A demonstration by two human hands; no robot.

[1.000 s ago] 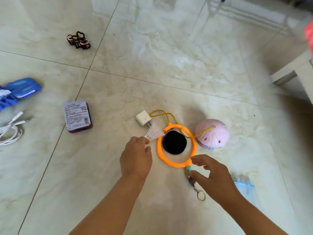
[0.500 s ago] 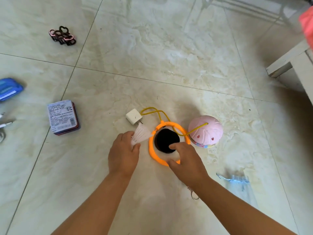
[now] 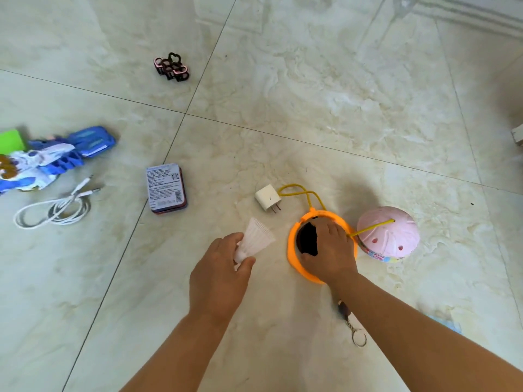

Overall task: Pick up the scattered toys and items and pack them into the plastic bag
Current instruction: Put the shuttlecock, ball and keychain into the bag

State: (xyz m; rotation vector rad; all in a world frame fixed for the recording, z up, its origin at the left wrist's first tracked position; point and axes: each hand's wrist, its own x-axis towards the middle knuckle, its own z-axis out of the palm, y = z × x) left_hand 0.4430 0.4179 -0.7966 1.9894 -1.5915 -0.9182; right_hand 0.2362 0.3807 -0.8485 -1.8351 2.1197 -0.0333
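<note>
My left hand (image 3: 220, 275) pinches a white shuttlecock (image 3: 256, 240) and holds it just above the floor. My right hand (image 3: 328, 253) lies over a black round object (image 3: 307, 240) inside an orange ring (image 3: 294, 256), fingers curled onto it. A yellow cord (image 3: 300, 192) runs from the ring to a pink ball (image 3: 387, 233) on the right. A white charger plug (image 3: 267, 198) lies just beyond the ring. A keychain (image 3: 352, 323) lies under my right forearm. A corner of the clear plastic bag (image 3: 445, 325) shows at lower right.
A small printed tin (image 3: 166, 192) lies left of the plug, a coiled white cable (image 3: 56, 209) farther left, and blue toys (image 3: 53, 159) beyond it. Black and pink hair clips (image 3: 172, 67) lie far off. White furniture (image 3: 518, 137) touches the right edge.
My right hand moved from beside the ring onto the black object inside it. My left hand lifted the shuttlecock and drew it back to the left, away from the ring.
</note>
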